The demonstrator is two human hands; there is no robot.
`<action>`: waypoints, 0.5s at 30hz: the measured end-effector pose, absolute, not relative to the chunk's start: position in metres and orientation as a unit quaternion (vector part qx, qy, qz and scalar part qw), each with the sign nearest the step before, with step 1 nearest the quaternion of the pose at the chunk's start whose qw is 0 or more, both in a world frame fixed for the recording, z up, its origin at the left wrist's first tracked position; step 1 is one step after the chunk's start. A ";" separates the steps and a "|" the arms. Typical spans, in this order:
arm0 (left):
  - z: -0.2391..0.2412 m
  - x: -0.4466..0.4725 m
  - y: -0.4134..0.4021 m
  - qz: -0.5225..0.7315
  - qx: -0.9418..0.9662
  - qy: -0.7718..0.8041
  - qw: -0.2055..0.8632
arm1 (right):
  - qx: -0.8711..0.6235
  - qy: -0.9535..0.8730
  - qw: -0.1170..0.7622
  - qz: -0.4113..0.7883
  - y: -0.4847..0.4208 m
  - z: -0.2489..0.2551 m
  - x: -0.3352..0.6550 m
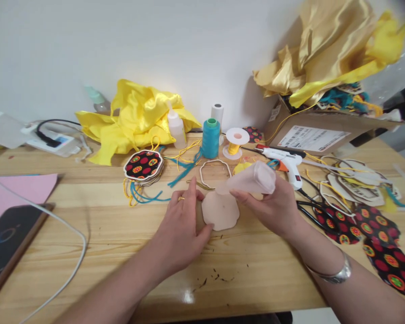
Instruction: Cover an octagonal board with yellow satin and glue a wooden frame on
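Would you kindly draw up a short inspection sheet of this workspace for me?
Surface: wooden tabletop, dark specks near the front edge.
Things in hand: pale scalloped piece lying flat; translucent bottle tilted, narrow end by the piece's far edge.
Clutter: yellow cloth, teal thread spool, glue gun, patterned fabric at right.
Hands: left hand has its thumb at the piece's edge; right hand grips the bottle.
Cables: white cable loops at left; black cord beside the glue gun.
Surroundings: pale wall behind; cardboard box overflowing with fabric; co-workers, nothing seen.
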State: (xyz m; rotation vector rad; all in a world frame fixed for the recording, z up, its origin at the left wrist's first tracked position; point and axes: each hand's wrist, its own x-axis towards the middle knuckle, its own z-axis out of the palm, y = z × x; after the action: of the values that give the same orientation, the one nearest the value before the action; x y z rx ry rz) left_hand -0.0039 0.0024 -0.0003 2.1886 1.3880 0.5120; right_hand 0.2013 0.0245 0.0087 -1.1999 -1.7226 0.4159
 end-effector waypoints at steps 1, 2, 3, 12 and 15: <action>0.000 -0.004 0.002 0.187 0.803 0.509 0.247 | -0.493 -0.707 0.476 0.173 0.025 0.009 0.202; -0.001 -0.004 0.002 0.188 0.803 0.509 0.247 | -0.494 -0.708 0.472 0.175 0.026 0.009 0.203; -0.001 -0.004 0.002 0.189 0.803 0.508 0.246 | -0.499 -0.708 0.467 0.178 0.026 0.009 0.204; -0.002 -0.004 0.004 0.192 0.800 0.511 0.252 | -0.530 -0.661 0.514 0.131 0.025 0.011 0.216; 0.003 -0.005 0.002 0.230 0.792 0.518 0.228 | -0.484 -0.682 0.545 0.062 0.021 0.014 0.215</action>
State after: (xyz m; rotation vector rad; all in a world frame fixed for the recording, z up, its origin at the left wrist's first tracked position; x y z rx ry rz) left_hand -0.0053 0.0021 0.0026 2.1807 1.4283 0.6328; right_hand 0.2150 0.0205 0.0141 -1.1480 -1.6165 0.1480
